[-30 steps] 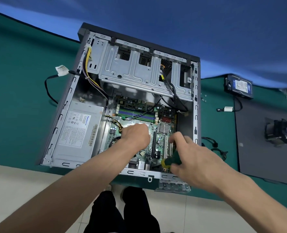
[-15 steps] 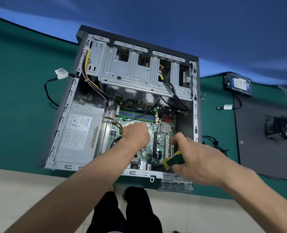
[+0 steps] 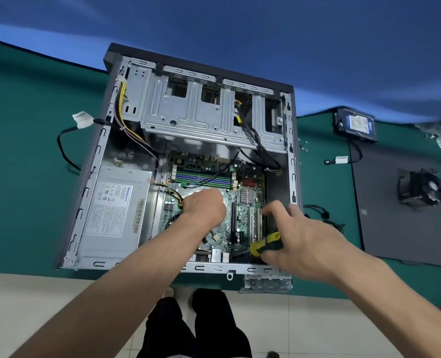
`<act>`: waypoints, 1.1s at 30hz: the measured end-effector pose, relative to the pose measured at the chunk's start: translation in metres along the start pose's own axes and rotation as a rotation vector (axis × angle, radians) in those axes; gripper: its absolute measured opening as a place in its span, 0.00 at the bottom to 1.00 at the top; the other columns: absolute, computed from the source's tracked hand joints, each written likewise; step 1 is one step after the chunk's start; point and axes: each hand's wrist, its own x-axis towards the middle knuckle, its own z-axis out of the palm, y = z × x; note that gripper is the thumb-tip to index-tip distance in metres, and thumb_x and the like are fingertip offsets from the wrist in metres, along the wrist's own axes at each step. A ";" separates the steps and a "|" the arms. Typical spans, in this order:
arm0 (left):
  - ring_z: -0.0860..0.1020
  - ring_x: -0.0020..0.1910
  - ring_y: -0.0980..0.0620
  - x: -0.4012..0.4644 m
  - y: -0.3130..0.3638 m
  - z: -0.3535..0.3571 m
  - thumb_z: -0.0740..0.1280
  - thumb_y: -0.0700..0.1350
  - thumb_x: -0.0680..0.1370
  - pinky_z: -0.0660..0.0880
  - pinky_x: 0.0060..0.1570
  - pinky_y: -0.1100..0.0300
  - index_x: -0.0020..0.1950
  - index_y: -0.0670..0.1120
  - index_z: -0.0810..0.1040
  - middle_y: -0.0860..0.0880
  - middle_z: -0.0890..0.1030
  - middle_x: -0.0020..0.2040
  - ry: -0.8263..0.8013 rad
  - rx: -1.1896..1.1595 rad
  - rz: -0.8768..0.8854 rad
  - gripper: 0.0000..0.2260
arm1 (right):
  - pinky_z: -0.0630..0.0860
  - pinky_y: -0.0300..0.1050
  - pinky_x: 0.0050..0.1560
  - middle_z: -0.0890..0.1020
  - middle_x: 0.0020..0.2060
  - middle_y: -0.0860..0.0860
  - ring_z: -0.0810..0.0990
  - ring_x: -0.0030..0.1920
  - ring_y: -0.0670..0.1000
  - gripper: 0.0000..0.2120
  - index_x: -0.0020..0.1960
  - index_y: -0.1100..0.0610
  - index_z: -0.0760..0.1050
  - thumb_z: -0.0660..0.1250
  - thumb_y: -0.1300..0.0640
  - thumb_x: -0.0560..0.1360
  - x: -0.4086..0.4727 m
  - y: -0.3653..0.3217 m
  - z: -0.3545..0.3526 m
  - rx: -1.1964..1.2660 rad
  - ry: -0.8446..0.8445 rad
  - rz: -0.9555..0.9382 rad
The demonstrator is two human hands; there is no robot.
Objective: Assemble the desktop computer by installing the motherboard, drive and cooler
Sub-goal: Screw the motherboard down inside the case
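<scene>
Screwdriver (image 3: 266, 243) is gripped by right hand (image 3: 299, 241) at four o'clock of motherboard (image 3: 242, 215); left hand (image 3: 204, 208), fingers curled under, is rested on it, grip undeterminable.

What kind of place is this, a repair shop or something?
Probably a computer repair or assembly bench: an opened computer case lies on a green table, a loose hard drive and cooler fan wait nearby, and the right hand grips a screwdriver.

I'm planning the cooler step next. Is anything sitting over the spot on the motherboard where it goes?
Yes. The left hand rests on the middle of the motherboard, and a thin black cable crosses the memory slots just above it. The cooler sits outside the case.
</scene>
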 end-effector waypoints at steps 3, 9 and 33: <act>0.69 0.30 0.53 0.002 0.000 0.001 0.61 0.39 0.76 0.61 0.29 0.59 0.34 0.46 0.68 0.50 0.73 0.33 -0.001 -0.001 0.000 0.11 | 0.66 0.47 0.40 0.75 0.50 0.50 0.73 0.43 0.55 0.15 0.62 0.49 0.61 0.59 0.46 0.79 0.003 0.000 0.001 0.017 0.041 -0.006; 0.69 0.30 0.53 0.004 0.000 0.002 0.60 0.40 0.77 0.61 0.29 0.60 0.33 0.46 0.68 0.51 0.72 0.33 0.003 -0.015 0.001 0.11 | 0.69 0.47 0.42 0.74 0.49 0.50 0.74 0.46 0.55 0.23 0.63 0.51 0.61 0.63 0.42 0.75 0.007 0.002 0.002 -0.015 0.035 0.044; 0.68 0.29 0.53 0.003 0.001 -0.001 0.59 0.43 0.78 0.59 0.28 0.59 0.33 0.46 0.66 0.51 0.71 0.32 -0.032 -0.079 0.047 0.13 | 0.72 0.46 0.39 0.79 0.42 0.48 0.78 0.41 0.52 0.14 0.56 0.50 0.67 0.62 0.43 0.77 0.008 0.010 0.011 0.164 0.175 0.016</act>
